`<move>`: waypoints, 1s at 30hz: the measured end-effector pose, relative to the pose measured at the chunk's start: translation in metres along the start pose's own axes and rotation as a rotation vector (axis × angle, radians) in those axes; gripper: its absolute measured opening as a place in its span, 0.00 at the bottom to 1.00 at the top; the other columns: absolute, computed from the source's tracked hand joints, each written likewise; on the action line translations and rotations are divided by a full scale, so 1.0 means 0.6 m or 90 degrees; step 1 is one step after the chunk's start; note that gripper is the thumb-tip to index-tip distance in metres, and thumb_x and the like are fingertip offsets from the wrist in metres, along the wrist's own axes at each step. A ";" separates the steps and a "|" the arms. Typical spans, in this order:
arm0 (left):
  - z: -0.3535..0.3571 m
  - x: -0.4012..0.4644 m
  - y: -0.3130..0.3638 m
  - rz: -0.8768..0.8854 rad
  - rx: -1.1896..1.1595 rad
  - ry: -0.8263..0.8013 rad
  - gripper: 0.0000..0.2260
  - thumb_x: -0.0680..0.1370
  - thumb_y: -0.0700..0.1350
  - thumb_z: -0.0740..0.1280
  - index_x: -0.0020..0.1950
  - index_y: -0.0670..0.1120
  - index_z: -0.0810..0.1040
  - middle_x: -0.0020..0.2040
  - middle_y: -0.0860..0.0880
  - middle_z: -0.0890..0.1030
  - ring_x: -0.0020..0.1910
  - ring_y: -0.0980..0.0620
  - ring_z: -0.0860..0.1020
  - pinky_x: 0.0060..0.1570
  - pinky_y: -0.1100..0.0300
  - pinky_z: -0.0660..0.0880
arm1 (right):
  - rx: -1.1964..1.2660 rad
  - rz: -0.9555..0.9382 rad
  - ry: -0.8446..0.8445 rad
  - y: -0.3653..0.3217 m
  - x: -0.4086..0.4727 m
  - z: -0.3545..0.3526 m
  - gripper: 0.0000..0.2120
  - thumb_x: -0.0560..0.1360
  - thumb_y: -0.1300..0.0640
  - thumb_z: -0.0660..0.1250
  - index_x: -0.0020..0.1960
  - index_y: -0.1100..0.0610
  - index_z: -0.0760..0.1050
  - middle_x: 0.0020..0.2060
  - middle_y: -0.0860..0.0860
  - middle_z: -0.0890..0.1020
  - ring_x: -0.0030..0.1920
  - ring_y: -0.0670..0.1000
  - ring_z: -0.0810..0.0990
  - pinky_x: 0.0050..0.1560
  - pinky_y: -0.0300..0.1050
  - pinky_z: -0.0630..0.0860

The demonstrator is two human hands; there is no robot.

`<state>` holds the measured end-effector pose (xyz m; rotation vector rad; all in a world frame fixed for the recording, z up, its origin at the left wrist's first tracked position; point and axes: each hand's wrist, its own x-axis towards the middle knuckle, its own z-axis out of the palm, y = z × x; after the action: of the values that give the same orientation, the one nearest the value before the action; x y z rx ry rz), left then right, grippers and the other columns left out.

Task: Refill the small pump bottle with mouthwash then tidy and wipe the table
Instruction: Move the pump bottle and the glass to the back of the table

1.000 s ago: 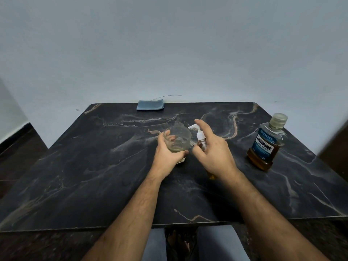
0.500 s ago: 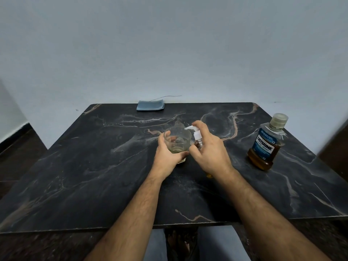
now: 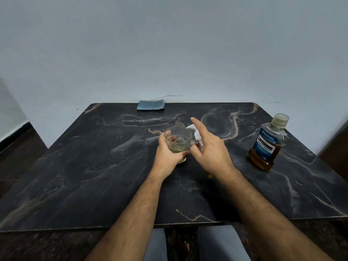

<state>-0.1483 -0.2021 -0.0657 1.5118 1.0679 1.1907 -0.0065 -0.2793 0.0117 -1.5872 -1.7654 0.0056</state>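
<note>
Left hand (image 3: pixel 170 154) gripping glass (image 3: pixel 178 141); right hand (image 3: pixel 211 151) clasping pump bottle (image 3: pixel 196 137), forefinger raised. Risk: pump spray missing glass, wetting table (image 3: pixel 94 166).

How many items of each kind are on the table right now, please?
Mouthwash bottle: 1
Small pump bottle: 1, mostly hidden behind the right hand
Clear glass: 1, in the grip of the left hand
Folded blue cloth: 1
Total: 4
</note>
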 end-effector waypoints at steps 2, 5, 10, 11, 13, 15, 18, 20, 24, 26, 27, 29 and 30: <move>0.001 0.000 0.000 0.000 -0.005 -0.004 0.47 0.53 0.64 0.82 0.65 0.65 0.61 0.57 0.66 0.79 0.59 0.61 0.80 0.62 0.57 0.75 | -0.009 -0.003 0.009 -0.001 0.001 0.002 0.30 0.72 0.54 0.64 0.71 0.38 0.59 0.40 0.44 0.77 0.34 0.44 0.74 0.36 0.43 0.68; 0.001 0.000 0.000 0.000 -0.001 -0.009 0.47 0.54 0.62 0.83 0.66 0.64 0.61 0.57 0.69 0.78 0.58 0.63 0.80 0.60 0.61 0.75 | -0.015 0.003 0.018 0.001 0.004 0.004 0.25 0.71 0.54 0.65 0.65 0.43 0.62 0.40 0.46 0.80 0.36 0.48 0.75 0.37 0.42 0.68; 0.001 0.002 -0.004 -0.008 0.008 0.004 0.45 0.55 0.61 0.83 0.64 0.68 0.61 0.59 0.62 0.80 0.58 0.63 0.79 0.60 0.61 0.75 | -0.019 0.009 0.038 0.003 0.002 0.005 0.28 0.72 0.54 0.65 0.68 0.42 0.60 0.35 0.44 0.77 0.34 0.47 0.75 0.34 0.43 0.68; 0.000 0.002 -0.005 -0.009 0.006 0.004 0.45 0.55 0.62 0.83 0.64 0.68 0.61 0.59 0.62 0.79 0.59 0.62 0.79 0.62 0.58 0.75 | -0.019 0.012 0.042 0.003 0.002 0.004 0.29 0.72 0.54 0.65 0.70 0.41 0.59 0.34 0.43 0.75 0.33 0.46 0.74 0.33 0.43 0.67; 0.000 0.003 -0.008 -0.007 0.007 0.000 0.45 0.56 0.60 0.83 0.65 0.68 0.61 0.59 0.63 0.79 0.60 0.61 0.79 0.64 0.55 0.75 | 0.001 0.026 0.048 0.005 0.002 0.001 0.32 0.72 0.54 0.65 0.72 0.41 0.56 0.31 0.42 0.73 0.30 0.43 0.72 0.31 0.43 0.68; 0.000 0.003 -0.009 -0.006 0.007 0.000 0.45 0.57 0.57 0.84 0.66 0.65 0.62 0.59 0.61 0.79 0.61 0.60 0.78 0.65 0.53 0.75 | 0.051 0.040 0.057 0.009 0.000 -0.004 0.35 0.72 0.53 0.66 0.74 0.43 0.54 0.28 0.44 0.74 0.27 0.44 0.73 0.30 0.43 0.71; -0.001 0.002 -0.007 -0.008 0.014 0.002 0.44 0.57 0.56 0.83 0.66 0.63 0.62 0.59 0.61 0.79 0.59 0.64 0.78 0.61 0.61 0.75 | 0.139 0.053 0.063 0.015 -0.004 -0.012 0.37 0.70 0.53 0.65 0.75 0.44 0.53 0.30 0.45 0.76 0.31 0.45 0.77 0.32 0.39 0.71; -0.001 -0.001 -0.001 -0.006 0.018 0.003 0.44 0.57 0.56 0.82 0.67 0.62 0.62 0.58 0.61 0.79 0.58 0.67 0.78 0.57 0.68 0.73 | 0.171 0.062 0.049 0.020 -0.005 -0.016 0.39 0.68 0.55 0.64 0.75 0.42 0.52 0.35 0.45 0.76 0.33 0.46 0.77 0.35 0.40 0.72; -0.002 -0.006 0.008 0.000 0.025 0.004 0.43 0.57 0.56 0.80 0.67 0.60 0.62 0.58 0.60 0.79 0.57 0.65 0.78 0.58 0.64 0.74 | 0.190 0.077 0.033 0.032 -0.012 -0.014 0.41 0.70 0.59 0.65 0.76 0.41 0.49 0.42 0.46 0.76 0.37 0.48 0.77 0.41 0.48 0.77; -0.003 -0.008 0.011 0.001 0.026 0.003 0.43 0.57 0.55 0.80 0.67 0.60 0.63 0.58 0.59 0.79 0.56 0.64 0.79 0.60 0.60 0.76 | 0.189 0.082 0.031 0.039 -0.019 -0.011 0.42 0.71 0.60 0.66 0.76 0.40 0.48 0.45 0.47 0.77 0.41 0.49 0.79 0.44 0.49 0.78; -0.004 -0.009 0.012 0.000 0.025 0.002 0.43 0.57 0.55 0.80 0.67 0.60 0.63 0.58 0.59 0.79 0.56 0.63 0.79 0.61 0.58 0.76 | 0.188 0.083 0.033 0.044 -0.022 -0.009 0.42 0.71 0.60 0.67 0.76 0.40 0.48 0.47 0.46 0.78 0.43 0.48 0.79 0.46 0.48 0.78; -0.004 -0.010 0.014 -0.002 0.026 0.005 0.44 0.57 0.55 0.81 0.68 0.59 0.63 0.59 0.58 0.79 0.58 0.61 0.79 0.62 0.54 0.76 | 0.197 0.088 0.042 0.053 -0.026 -0.007 0.41 0.71 0.59 0.68 0.76 0.38 0.50 0.49 0.45 0.78 0.45 0.47 0.80 0.48 0.44 0.77; -0.003 -0.011 0.015 -0.004 0.026 0.007 0.44 0.56 0.55 0.81 0.68 0.59 0.63 0.59 0.58 0.79 0.58 0.59 0.79 0.63 0.52 0.76 | 0.203 0.089 0.045 0.057 -0.028 -0.006 0.41 0.72 0.59 0.68 0.75 0.38 0.51 0.49 0.44 0.78 0.46 0.46 0.80 0.48 0.41 0.77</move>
<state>-0.1505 -0.2102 -0.0578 1.5336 1.1098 1.1807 0.0239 -0.2878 -0.0103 -1.4545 -1.5095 0.2805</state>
